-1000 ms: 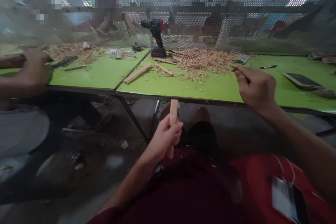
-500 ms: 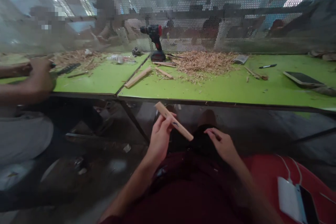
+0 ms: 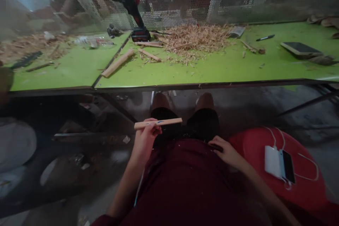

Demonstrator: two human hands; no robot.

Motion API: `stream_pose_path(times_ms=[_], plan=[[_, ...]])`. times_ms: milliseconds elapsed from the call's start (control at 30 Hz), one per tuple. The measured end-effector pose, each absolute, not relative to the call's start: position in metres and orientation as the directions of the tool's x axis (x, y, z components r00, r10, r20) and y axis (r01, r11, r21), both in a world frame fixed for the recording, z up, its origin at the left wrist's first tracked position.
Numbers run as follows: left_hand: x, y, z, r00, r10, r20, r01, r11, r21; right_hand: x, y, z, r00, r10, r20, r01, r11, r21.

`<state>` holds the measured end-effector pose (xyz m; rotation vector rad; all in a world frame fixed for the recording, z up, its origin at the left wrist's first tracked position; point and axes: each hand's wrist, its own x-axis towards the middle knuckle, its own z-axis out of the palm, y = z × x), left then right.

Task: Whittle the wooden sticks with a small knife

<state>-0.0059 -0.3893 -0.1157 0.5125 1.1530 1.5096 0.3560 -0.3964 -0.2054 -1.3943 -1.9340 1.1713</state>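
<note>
A pale wooden piece with small blue marks lies nearly level above my lap. Around its left part are the closed fingers of my left hand. My right hand is at the right side of my dark red shirt, its fingers curled near the hem. Whatever those fingers hold, if anything, is too small to make out. On the green table in front rest a thicker wooden piece and a thinner stick.
A drill stands behind the sticks, beside a heap of wood shavings. A tablet-like device and a pen lie at the right. On my right, a red stool bears a phone and a white power bank.
The view has tipped down and shifted. My left hand has turned the wooden piece from slanted to nearly level. My right hand has come down to the shirt.
</note>
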Motion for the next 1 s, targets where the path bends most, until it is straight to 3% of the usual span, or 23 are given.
stream_pose_path(times_ms=[667, 1000], plan=[[-0.007, -0.394, -0.129, -0.338, 0.897, -0.284, -0.451, 0.110, 0.886, 0.362, -0.402, -0.205, -0.360, 0.926, -0.115, 0.564, 0.117, -0.818], [-0.004, -0.394, -0.134, -0.325, 0.903, -0.280, -0.443, 0.116, 0.889, 0.372, -0.398, -0.197, -0.023, 0.963, -0.269, 0.370, -0.241, -0.897]])
